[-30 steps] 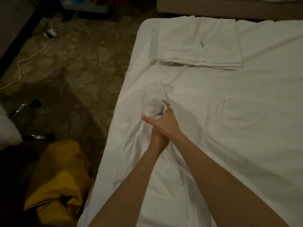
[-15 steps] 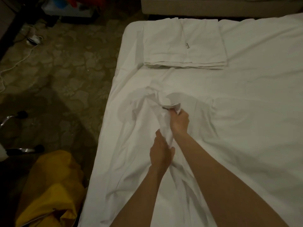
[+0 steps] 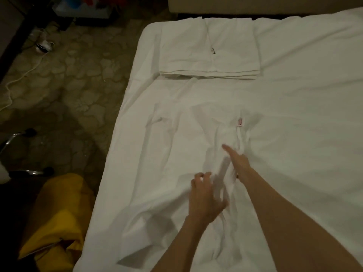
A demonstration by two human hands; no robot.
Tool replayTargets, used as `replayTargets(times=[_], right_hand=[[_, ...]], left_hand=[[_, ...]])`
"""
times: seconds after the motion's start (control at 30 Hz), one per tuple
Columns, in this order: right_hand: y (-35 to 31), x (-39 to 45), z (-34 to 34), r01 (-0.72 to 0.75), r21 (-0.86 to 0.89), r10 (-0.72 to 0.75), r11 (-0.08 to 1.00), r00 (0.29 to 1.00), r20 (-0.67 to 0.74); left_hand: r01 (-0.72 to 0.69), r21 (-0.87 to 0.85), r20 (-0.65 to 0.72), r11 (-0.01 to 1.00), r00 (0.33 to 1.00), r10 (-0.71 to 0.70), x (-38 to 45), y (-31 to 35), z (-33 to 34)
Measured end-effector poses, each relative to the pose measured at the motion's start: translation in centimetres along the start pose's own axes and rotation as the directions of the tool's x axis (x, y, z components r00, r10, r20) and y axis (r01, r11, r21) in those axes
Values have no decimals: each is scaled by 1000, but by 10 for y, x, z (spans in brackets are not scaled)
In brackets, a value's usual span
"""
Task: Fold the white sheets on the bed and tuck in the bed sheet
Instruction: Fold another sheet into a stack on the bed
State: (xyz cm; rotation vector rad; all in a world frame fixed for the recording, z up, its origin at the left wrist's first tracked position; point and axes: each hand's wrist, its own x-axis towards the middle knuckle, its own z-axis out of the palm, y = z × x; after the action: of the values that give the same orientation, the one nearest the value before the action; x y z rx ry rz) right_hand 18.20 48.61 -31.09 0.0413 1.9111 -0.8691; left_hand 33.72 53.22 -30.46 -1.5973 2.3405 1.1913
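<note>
Right hand point(image 3: 238, 160) grips a bunched ridge of the loose sheet point(image 3: 196, 134) at frame centre; left hand point(image 3: 204, 195) lies spread on it. Light, limp cloth: best taken by corners. Folded stack point(image 3: 208, 50) sits above.

my hands: 2 – left hand point(image 3: 204, 199), right hand point(image 3: 238, 160) | loose white sheet point(image 3: 196, 146): 1, w/ red tag point(image 3: 240, 122): 1 | folded sheet stack point(image 3: 210, 50): 1, dark tag point(image 3: 213, 50): 1 | bed point(image 3: 304, 95): 1 | yellow bag point(image 3: 59, 218): 1 | floor cable point(image 3: 23, 73): 1
</note>
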Motion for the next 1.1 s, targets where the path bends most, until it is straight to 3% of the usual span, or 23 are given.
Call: replayTargets(times=[0.17,0.23,0.33,0.43,0.53,0.63,0.73,0.77,0.8,0.87,0.97,1.0,1.1], right_hand=[[43,-19,7,-41,-193,88,980,967,238],[62,-24,7,-48,-272,128,961,950,286],[77,-33,-3,-45,-328,140,943,952,271],[84,-36,-12,-15,-315,89,949,971,220],[94,-39,-17,-14,-301,47,954,993,104],[111,-41,-32,-46,-376,59,925,998,24],[125,-44,-46,-149,-474,231,868,965,120],[125,-47,-50,-192,-506,313,841,935,166],[125,-49,-53,-227,-522,384,822,898,215],[122,-53,-61,-254,-510,440,822,852,284],[127,-53,-73,-219,-520,372,826,904,210],[131,-55,-76,-222,-533,354,817,922,157],[134,-60,-76,-227,-595,335,771,939,76]], left_hand=[[152,169,-148,974,981,-127,-20,-57,-16],[192,163,-203,968,966,-157,-32,-81,-20],[354,144,-97,924,934,-343,-49,-104,-29],[482,314,12,818,859,-511,-65,-125,-37],[575,319,26,754,790,-613,-84,-138,-42],[706,209,53,677,683,-729,-102,-153,-43],[865,-115,78,489,498,-863,-112,-170,-46],[877,-173,74,448,465,-882,-114,-176,-47],[868,-215,65,448,471,-880,-116,-183,-48],[802,-320,54,505,547,-835,-119,-197,-51],[747,-228,79,625,654,-753,-127,-210,-53],[747,-152,119,647,663,-739,-129,-213,-52],[777,36,280,628,595,-753,-128,-211,-61]])
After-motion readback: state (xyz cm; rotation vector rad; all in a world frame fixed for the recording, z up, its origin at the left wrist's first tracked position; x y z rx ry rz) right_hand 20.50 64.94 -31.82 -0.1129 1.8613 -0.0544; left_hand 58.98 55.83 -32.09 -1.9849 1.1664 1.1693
